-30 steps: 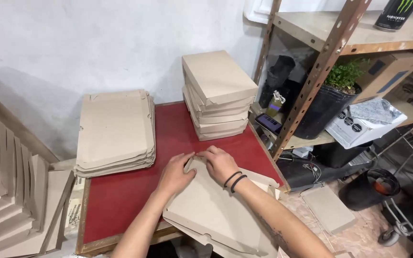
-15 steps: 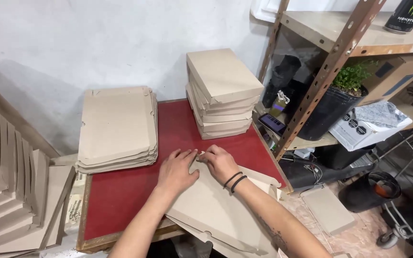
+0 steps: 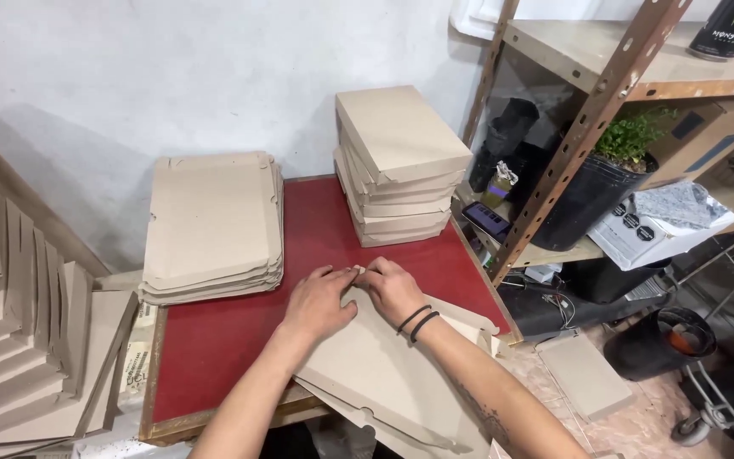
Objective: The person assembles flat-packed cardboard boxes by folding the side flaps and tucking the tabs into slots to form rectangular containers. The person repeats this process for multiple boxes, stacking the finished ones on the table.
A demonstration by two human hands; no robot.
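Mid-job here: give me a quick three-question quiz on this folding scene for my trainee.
1. True or false: both hands press on the flat cardboard blank.
2. Which stack sits nearer the metal shelf: A) folded boxes, B) flat blanks?
3. What is worn on the right wrist?

Key: 1. True; left hand and right hand both rest on it. 2. A. 3. Black bands.
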